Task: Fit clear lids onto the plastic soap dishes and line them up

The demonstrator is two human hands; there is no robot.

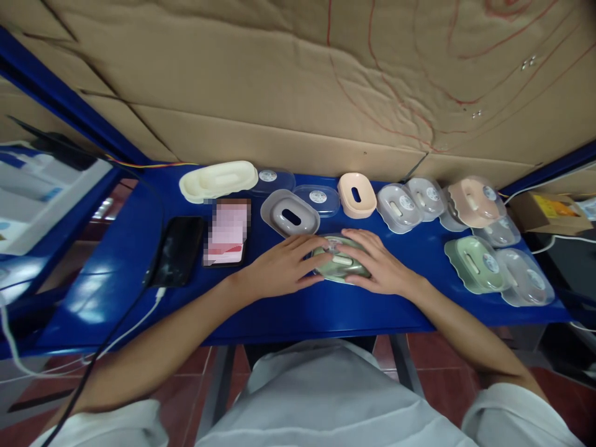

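In front of me on the blue table is a green soap box (343, 268) under a clear lid with a round sticker. My left hand (284, 264) grips it from the left, its fingers lying over the lid. From the right, my right hand (384, 264) holds the same box, thumb at the near edge and fingers across the top. Parts of the box are hidden beneath my fingers. Just behind it sits a grey soap box (285, 214) with an oval slot and no lid. A peach soap box (356, 197), also lidless, stands farther right.
Two loose clear lids (317, 200) and a cream tray (218, 180) lie along the cardboard back wall. Several lidded boxes, including another green soap box (479, 264), are grouped on the right. A lit phone (228, 233) and a dark phone (179, 251) with a white cable lie left.
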